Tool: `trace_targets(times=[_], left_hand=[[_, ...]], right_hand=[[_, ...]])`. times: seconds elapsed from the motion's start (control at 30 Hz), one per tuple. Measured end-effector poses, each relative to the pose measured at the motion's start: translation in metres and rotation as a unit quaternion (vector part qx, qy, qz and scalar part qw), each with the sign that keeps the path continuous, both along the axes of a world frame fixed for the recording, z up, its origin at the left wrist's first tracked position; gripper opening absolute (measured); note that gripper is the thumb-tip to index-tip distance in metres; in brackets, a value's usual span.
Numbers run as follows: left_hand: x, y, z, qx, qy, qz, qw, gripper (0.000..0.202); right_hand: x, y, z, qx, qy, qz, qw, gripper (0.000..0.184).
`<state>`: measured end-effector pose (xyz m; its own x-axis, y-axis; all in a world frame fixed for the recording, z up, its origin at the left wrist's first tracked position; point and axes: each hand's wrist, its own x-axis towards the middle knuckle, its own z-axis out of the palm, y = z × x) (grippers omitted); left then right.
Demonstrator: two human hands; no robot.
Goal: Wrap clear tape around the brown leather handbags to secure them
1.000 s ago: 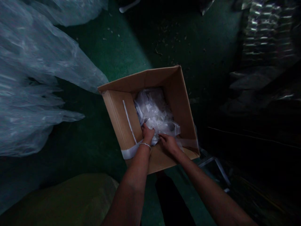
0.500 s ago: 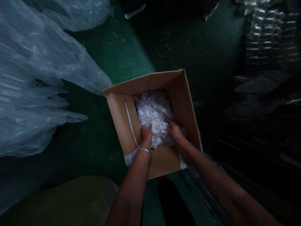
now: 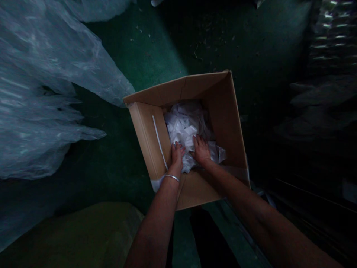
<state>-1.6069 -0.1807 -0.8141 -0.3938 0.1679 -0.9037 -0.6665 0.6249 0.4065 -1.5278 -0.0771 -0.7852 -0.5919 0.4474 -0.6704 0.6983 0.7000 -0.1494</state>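
Observation:
A cardboard box (image 3: pixel 145 137) stands with its top side uncovered on the floor in front of me. Inside lies a loose heap of thin white plastic scraps (image 3: pixel 186 124), crumpled together. My left hand (image 3: pixel 177 150), with a bracelet at the wrist, rests on the heap's near left part, fingers apart. On the near right part my right hand (image 3: pixel 201 149) lies flat, palm down, with its fingers spread. Both hands touch the scraps, and neither is wrapped round any. The bottom of the heap is hidden.
Large sheets of translucent plastic film (image 3: pixel 55 74) fill the left side, one tip close to the box. An olive-coloured bulky thing (image 3: pixel 92 234) lies at lower left. Shiny stacked packs (image 3: pixel 331 41) stand at upper right. Small debris dots the green floor (image 3: pixel 150 56).
My right hand has moved left and flattened onto the white scraps. My left hand has shifted slightly, its fingers now spread on the heap. The view has moved a little.

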Motion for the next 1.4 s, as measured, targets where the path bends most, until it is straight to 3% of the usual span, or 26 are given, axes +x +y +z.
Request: trace_targets(times=[0.17,0.3,0.4,0.53,0.67,0.8,0.97,1.07,1.27,1.4], left_hand=[[0.005,-0.007,-0.005,-0.026,0.041,-0.042,0.998,0.051],[0.007,-0.009,-0.005,-0.036,0.054,-0.062,0.996,0.050],[0.005,-0.008,0.008,-0.036,0.084,-0.065,0.994,0.041],[0.006,-0.007,0.033,-0.012,0.137,-0.088,0.987,0.034],[0.005,0.000,0.045,0.031,0.155,-0.150,0.976,0.038],[0.003,0.018,0.034,0.057,0.171,-0.216,0.960,0.069],[0.003,0.033,0.015,-0.002,0.163,-0.251,0.954,0.076],[0.003,0.033,0.009,-0.034,0.153,-0.265,0.951,0.073],[0.001,0.038,0.002,-0.071,0.142,-0.274,0.949,0.068],[-0.002,0.043,0.000,-0.069,0.118,-0.254,0.958,0.063]], right_hand=[[0.001,0.027,-0.008,-0.015,-0.016,-0.038,0.999,0.053],[-0.001,0.050,-0.003,-0.015,-0.027,-0.081,0.996,0.045],[0.000,0.054,0.010,-0.001,-0.005,-0.105,0.994,0.053],[0.006,0.045,0.027,-0.001,0.107,-0.143,0.984,0.052],[0.008,0.039,0.030,-0.030,0.146,-0.186,0.971,0.044],[0.004,0.041,0.023,-0.032,0.163,-0.193,0.967,0.038],[0.001,0.034,0.020,0.011,0.186,-0.226,0.956,0.051],[0.005,0.019,0.032,0.049,0.231,-0.276,0.932,0.065],[0.018,-0.020,0.077,-0.138,0.233,-0.364,0.891,0.042],[0.028,-0.035,0.106,-0.175,0.209,-0.380,0.884,0.039]])
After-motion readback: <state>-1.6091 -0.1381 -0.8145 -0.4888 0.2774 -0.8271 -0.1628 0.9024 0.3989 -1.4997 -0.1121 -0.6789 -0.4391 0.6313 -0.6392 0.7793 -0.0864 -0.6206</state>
